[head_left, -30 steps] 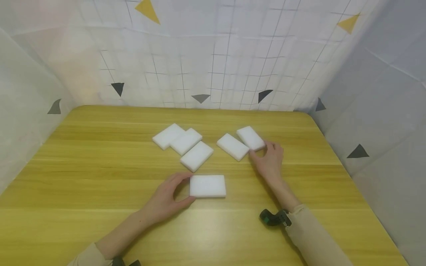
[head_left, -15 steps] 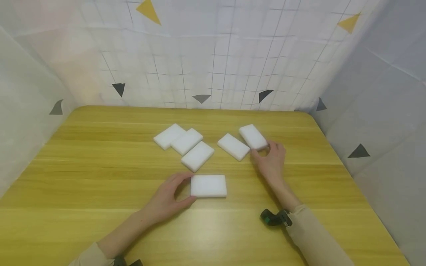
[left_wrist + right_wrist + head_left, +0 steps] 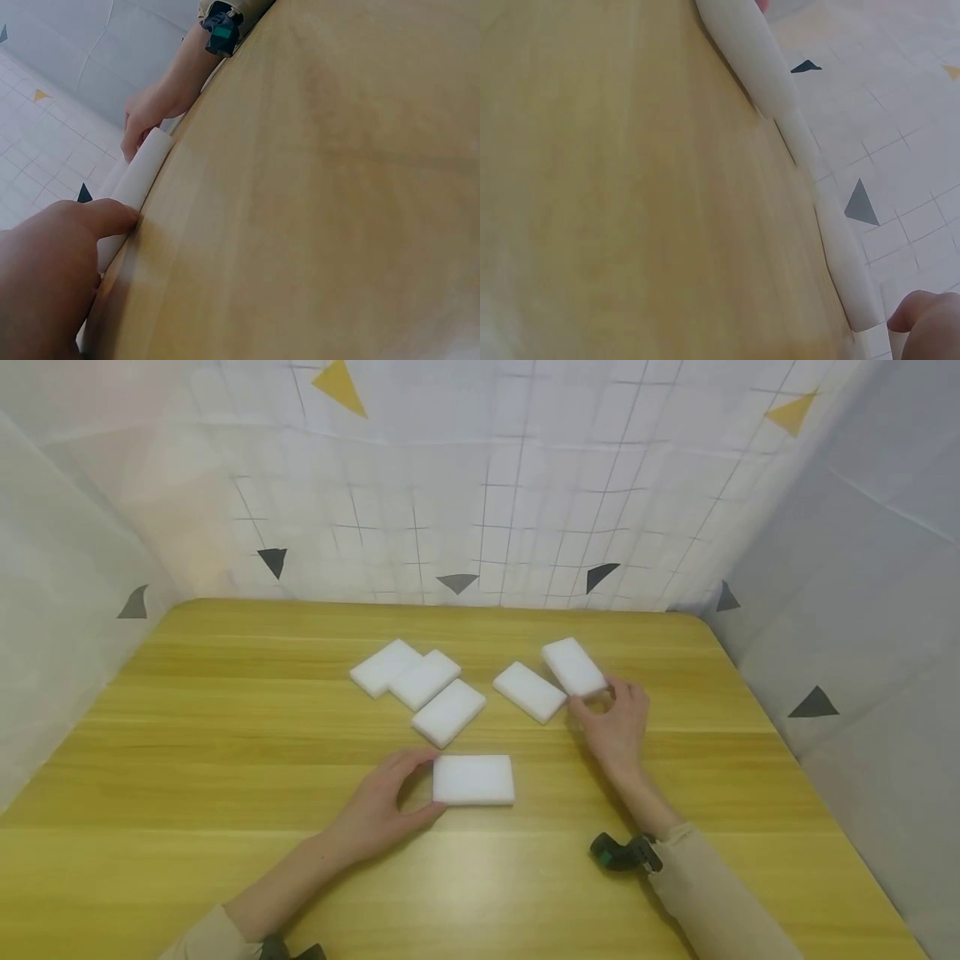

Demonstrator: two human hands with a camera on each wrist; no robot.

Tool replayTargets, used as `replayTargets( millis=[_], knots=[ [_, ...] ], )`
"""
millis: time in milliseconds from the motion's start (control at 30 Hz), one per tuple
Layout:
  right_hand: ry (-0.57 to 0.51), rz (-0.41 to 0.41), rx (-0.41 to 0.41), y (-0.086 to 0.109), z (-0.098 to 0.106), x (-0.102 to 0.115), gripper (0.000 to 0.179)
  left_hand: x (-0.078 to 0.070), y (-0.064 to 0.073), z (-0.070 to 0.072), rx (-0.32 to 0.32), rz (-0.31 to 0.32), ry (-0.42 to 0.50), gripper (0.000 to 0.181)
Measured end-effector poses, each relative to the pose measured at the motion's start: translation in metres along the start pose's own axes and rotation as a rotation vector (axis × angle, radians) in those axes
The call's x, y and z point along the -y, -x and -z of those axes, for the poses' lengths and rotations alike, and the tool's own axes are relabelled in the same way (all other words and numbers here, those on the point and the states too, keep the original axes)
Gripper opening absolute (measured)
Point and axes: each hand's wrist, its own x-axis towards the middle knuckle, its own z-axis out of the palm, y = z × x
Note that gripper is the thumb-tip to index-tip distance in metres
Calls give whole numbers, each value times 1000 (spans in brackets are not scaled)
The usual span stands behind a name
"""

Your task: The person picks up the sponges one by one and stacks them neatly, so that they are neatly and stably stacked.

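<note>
White rectangular foam sponges lie flat on the table. In the head view my left hand (image 3: 375, 814) holds the nearest sponge (image 3: 474, 779) by its left end, thumb on the near edge and fingers at the far edge. The left wrist view shows the thumb of this hand (image 3: 56, 262) against the sponge (image 3: 142, 176). Farther off to the right, my right hand (image 3: 618, 727) pinches the near end of a slanted sponge (image 3: 574, 667) between thumb and fingers. Whether that sponge touches the table I cannot tell. Only part of the right hand (image 3: 930, 330) appears in the right wrist view.
Left of the right hand's sponge lies another sponge (image 3: 529, 692). Three more form a staggered group: one at the back (image 3: 382, 667), a middle one (image 3: 425, 679) and a front one (image 3: 449, 712). The wooden table (image 3: 225, 760) meets a white grid-marked sheet (image 3: 465, 510) behind.
My right hand has shifted its sponge slightly away and to the right, widening the gap to the neighbouring sponge. The left hand keeps its place on the nearest sponge.
</note>
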Motion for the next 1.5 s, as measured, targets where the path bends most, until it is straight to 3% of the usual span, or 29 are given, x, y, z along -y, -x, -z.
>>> replayTargets(
  millis=[533, 1067, 1500],
  knots=[
    [-12, 39, 17, 17, -1, 9, 54, 1, 1, 0, 3, 0, 10, 62],
    [-68, 294, 27, 51, 5, 17, 50, 0, 1, 1, 13, 6, -19, 63],
    [-89, 403, 62, 68, 8, 20, 53, 1, 0, 0, 10, -4, -22, 62]
  ],
)
